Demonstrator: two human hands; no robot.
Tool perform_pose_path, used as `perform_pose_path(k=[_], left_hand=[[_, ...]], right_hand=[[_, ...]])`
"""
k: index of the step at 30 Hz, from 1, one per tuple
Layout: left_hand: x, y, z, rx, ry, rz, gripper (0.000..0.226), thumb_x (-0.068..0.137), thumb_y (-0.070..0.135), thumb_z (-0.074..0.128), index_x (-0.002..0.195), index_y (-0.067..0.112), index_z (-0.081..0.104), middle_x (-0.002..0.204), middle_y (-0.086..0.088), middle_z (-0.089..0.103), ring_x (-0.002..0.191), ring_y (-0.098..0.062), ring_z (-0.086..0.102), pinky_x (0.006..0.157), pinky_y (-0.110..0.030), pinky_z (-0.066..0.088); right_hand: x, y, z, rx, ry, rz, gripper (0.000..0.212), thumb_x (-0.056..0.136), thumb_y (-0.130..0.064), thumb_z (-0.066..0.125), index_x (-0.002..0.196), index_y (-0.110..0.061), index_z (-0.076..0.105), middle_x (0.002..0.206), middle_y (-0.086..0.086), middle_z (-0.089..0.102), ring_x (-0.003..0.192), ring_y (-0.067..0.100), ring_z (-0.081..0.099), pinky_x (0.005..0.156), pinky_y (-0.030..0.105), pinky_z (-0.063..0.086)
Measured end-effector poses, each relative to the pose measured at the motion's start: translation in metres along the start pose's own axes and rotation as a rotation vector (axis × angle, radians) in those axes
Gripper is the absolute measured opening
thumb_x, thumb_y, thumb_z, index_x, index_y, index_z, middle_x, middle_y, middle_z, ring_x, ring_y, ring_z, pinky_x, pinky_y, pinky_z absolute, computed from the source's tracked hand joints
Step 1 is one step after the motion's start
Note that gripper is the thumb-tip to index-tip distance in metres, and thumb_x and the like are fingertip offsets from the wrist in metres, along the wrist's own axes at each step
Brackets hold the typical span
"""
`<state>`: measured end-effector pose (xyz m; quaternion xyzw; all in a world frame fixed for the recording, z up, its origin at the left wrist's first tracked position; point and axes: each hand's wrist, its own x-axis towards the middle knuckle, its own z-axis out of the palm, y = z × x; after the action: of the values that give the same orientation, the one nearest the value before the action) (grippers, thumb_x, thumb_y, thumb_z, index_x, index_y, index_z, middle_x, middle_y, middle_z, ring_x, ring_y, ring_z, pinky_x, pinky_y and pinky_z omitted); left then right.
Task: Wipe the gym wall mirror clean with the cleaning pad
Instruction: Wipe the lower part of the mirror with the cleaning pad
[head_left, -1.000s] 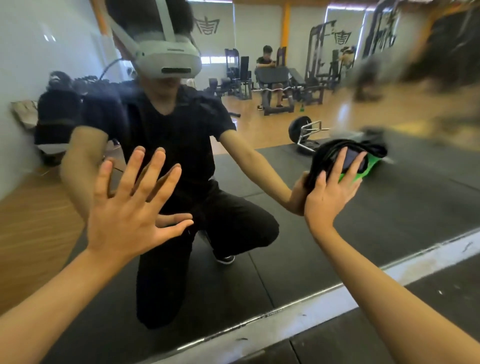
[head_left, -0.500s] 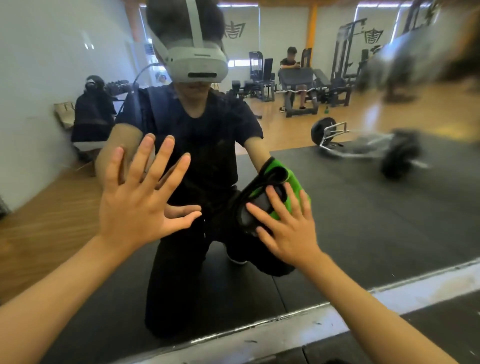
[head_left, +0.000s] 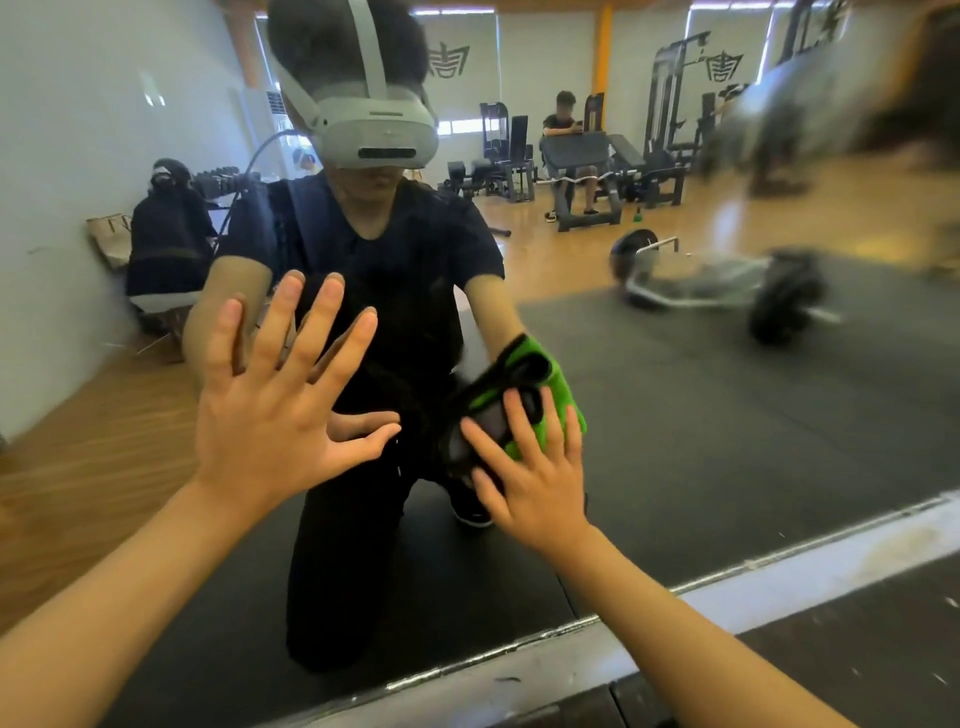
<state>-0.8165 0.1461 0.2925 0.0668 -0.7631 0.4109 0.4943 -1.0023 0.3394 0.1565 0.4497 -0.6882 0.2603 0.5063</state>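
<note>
A large wall mirror (head_left: 727, 415) fills the view and reflects a kneeling person in black. My right hand (head_left: 530, 467) presses a green and black cleaning pad (head_left: 524, 395) flat against the glass, fingers straight and spread, low and centre right. My left hand (head_left: 280, 400) lies flat on the glass to the left of it, fingers spread wide, holding nothing. The pad shows above and around my right fingers.
The mirror's bottom edge runs along a pale floor strip (head_left: 779, 577) with dark mat in front. Reflected in the glass are a barbell (head_left: 727, 286), gym machines, a seated person (head_left: 566, 150) and a dark bag (head_left: 166, 234) by the white wall.
My right hand has slid the pad leftward and down across the glass, from the right toward the centre. My left hand has stayed planted on the mirror.
</note>
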Motion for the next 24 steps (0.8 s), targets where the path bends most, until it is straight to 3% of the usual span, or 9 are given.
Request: perform_pose_path(k=[2, 4, 9, 11, 14, 16, 18, 21, 24], left_hand=[[-0.001, 0.000, 0.000, 0.003, 0.000, -0.004, 0.100, 0.092, 0.081, 0.053, 0.166, 0.016, 0.034, 0.173, -0.015, 0.025, 0.160, -0.038, 0.017, 0.127, -0.061, 0.014], [-0.001, 0.001, 0.002, -0.005, -0.001, -0.008, 0.100, 0.092, 0.081, 0.052, 0.166, 0.016, 0.033, 0.173, -0.015, 0.024, 0.160, -0.038, 0.017, 0.127, -0.061, 0.014], [-0.001, 0.001, 0.001, -0.004, -0.006, -0.009, 0.100, 0.093, 0.081, 0.051, 0.166, 0.016, 0.032, 0.174, -0.015, 0.021, 0.160, -0.037, 0.016, 0.127, -0.061, 0.013], [-0.001, 0.002, 0.000, -0.025, -0.010, -0.011, 0.100, 0.092, 0.080, 0.052, 0.166, 0.016, 0.032, 0.175, -0.014, 0.020, 0.161, -0.037, 0.017, 0.127, -0.062, 0.014], [0.001, 0.000, -0.002, -0.050, -0.019, -0.005, 0.099, 0.092, 0.079, 0.054, 0.166, 0.017, 0.032, 0.175, -0.013, 0.021, 0.161, -0.036, 0.016, 0.127, -0.061, 0.014], [0.000, 0.000, -0.003, -0.055, -0.018, -0.010, 0.098, 0.092, 0.078, 0.054, 0.166, 0.017, 0.033, 0.174, -0.013, 0.023, 0.161, -0.036, 0.016, 0.127, -0.062, 0.015], [0.000, 0.000, -0.002, -0.056, -0.015, -0.009, 0.098, 0.092, 0.078, 0.054, 0.166, 0.017, 0.033, 0.174, -0.014, 0.024, 0.161, -0.036, 0.017, 0.126, -0.062, 0.017], [0.000, 0.001, -0.001, -0.060, -0.015, -0.019, 0.098, 0.093, 0.079, 0.053, 0.166, 0.017, 0.034, 0.174, -0.014, 0.024, 0.161, -0.036, 0.017, 0.126, -0.062, 0.018], [0.000, 0.001, -0.002, -0.064, -0.014, -0.022, 0.097, 0.093, 0.078, 0.053, 0.166, 0.017, 0.034, 0.173, -0.014, 0.025, 0.161, -0.036, 0.018, 0.126, -0.063, 0.018]], right_hand=[[-0.030, 0.040, -0.003, -0.059, -0.041, -0.065, 0.055, 0.099, -0.048, 0.050, 0.153, -0.045, 0.040, 0.167, 0.002, 0.022, 0.160, 0.030, 0.009, 0.128, 0.052, 0.012], [-0.030, 0.077, -0.015, -0.060, -0.032, 0.037, 0.053, 0.102, -0.047, 0.045, 0.154, -0.042, 0.039, 0.169, 0.007, 0.020, 0.159, 0.035, 0.010, 0.126, 0.057, 0.016], [0.103, 0.067, -0.032, 0.046, 0.287, 0.853, 0.061, 0.104, -0.037, 0.037, 0.162, -0.020, 0.033, 0.169, 0.024, 0.016, 0.153, 0.052, 0.017, 0.122, 0.065, 0.018], [0.123, 0.021, -0.027, 0.035, 0.300, 0.682, 0.060, 0.103, -0.038, 0.039, 0.161, -0.022, 0.033, 0.169, 0.023, 0.018, 0.154, 0.051, 0.014, 0.124, 0.064, 0.015], [0.086, -0.027, -0.020, 0.034, 0.097, 0.161, 0.058, 0.104, -0.045, 0.043, 0.160, -0.033, 0.032, 0.171, 0.014, 0.016, 0.158, 0.042, 0.008, 0.127, 0.058, 0.009], [0.058, 0.002, -0.018, -0.032, 0.006, -0.084, 0.057, 0.104, -0.050, 0.041, 0.159, -0.041, 0.030, 0.171, 0.008, 0.017, 0.159, 0.036, 0.008, 0.128, 0.053, 0.008], [0.042, 0.059, -0.025, -0.098, -0.002, -0.159, 0.057, 0.105, -0.052, 0.040, 0.160, -0.046, 0.026, 0.170, 0.006, 0.017, 0.160, 0.033, 0.008, 0.128, 0.052, 0.007], [0.051, 0.124, -0.046, -0.106, 0.039, 0.100, 0.059, 0.106, -0.048, 0.037, 0.163, -0.038, 0.025, 0.170, 0.017, 0.017, 0.157, 0.045, 0.012, 0.127, 0.057, 0.008], [0.126, 0.110, -0.055, -0.047, 0.257, 0.680, 0.062, 0.105, -0.040, 0.036, 0.164, -0.023, 0.028, 0.170, 0.022, 0.016, 0.154, 0.050, 0.017, 0.125, 0.060, 0.016]])
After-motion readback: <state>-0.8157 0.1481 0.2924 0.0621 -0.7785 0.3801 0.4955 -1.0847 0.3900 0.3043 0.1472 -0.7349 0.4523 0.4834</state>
